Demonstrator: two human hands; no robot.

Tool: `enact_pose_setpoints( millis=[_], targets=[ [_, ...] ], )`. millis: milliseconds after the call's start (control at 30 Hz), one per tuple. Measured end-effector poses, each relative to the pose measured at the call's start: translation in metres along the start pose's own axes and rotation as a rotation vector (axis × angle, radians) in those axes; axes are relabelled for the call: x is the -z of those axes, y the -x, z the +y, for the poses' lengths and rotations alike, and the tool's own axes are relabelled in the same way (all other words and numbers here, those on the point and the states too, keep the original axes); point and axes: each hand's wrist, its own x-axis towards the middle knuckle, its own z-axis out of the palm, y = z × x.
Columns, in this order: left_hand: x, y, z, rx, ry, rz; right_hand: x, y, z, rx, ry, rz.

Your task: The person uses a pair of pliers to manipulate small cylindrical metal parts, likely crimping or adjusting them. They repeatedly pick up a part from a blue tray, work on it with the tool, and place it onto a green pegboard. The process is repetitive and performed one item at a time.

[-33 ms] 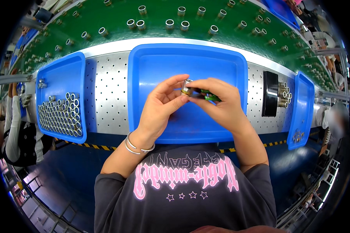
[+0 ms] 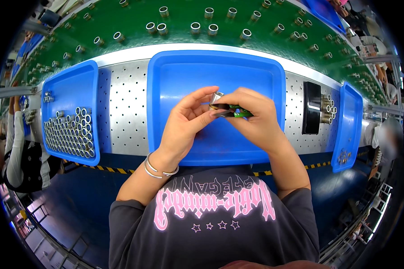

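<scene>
Over the middle blue tray, my left hand is closed, pinching a short silver metal sleeve between its thumb and fingers. My right hand is wrapped around a small pair of green-handled snips with dark jaws. Those jaws are spread at the lower end of the sleeve, close to my left thumb. My fingers hide part of both the sleeve and the snips.
A blue tray at the left holds rows of metal sleeves. At the right are a black box, several standing sleeves and another blue tray. Beyond runs a green conveyor dotted with sleeves. Other people work at both sides.
My right hand has shifted slightly, and the snips' jaws now show spread apart at the sleeve. Earlier my right fingertips were on the sleeve. My left hand has hardly moved.
</scene>
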Motion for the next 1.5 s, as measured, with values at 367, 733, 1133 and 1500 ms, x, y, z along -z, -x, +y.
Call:
enact_pose_setpoints(
  millis=[367, 733, 1133, 1500],
  targets=[
    [-0.002, 0.001, -0.003, 0.004, -0.295, -0.021, -0.001, -0.017, 0.006, 0.204, 0.208, 0.022],
    [0.0, 0.001, 0.005, 0.086, -0.11, -0.057, 0.009, -0.019, 0.024, -0.295, -0.393, 0.158],
    [0.001, -0.001, 0.002, 0.063, -0.048, 0.009, 0.021, -0.009, -0.013, -0.18, -0.559, 0.148],
    [0.001, 0.0, -0.003, -0.018, -0.302, -0.048, 0.015, -0.014, -0.022, -0.088, -0.387, 0.14]
  ],
)
